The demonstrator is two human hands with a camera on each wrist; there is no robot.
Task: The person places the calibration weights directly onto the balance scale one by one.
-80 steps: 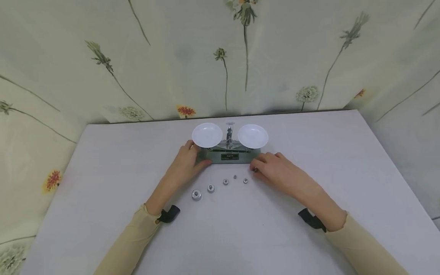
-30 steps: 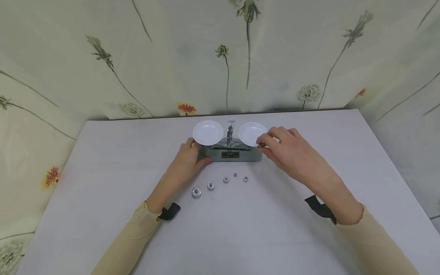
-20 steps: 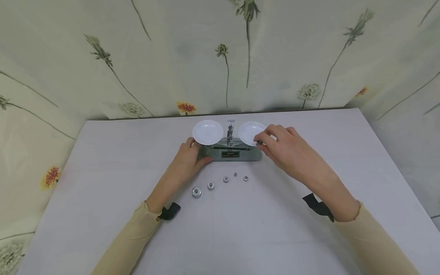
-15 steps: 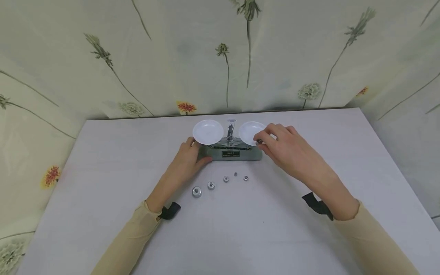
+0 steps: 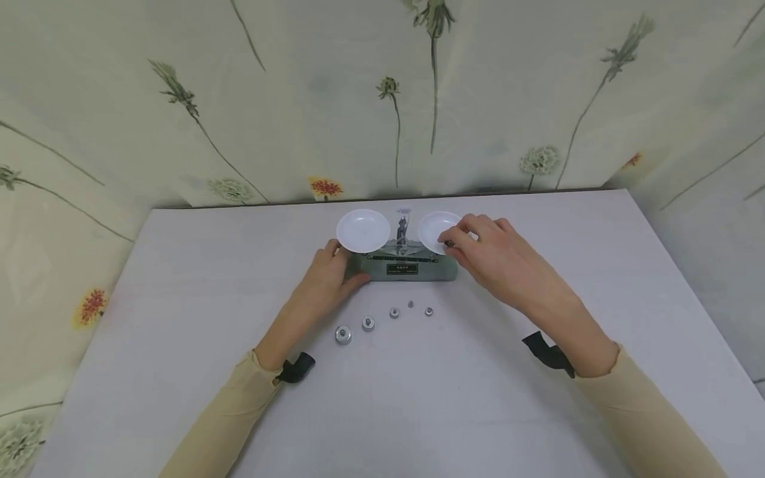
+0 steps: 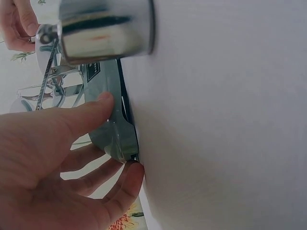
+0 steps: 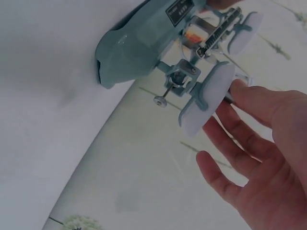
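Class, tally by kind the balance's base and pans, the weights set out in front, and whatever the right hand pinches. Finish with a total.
Grey-green oblong balance base: 1
White round shallow pans: 2
Silver cylindrical metal weights: 5
Small dark metallic piece in right hand: 1
Total: 9

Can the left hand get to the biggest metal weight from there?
Probably yes: the biggest metal weight stands close to the left hand, with nothing between them. But that hand grips the balance base, so it would likely need to let go first.
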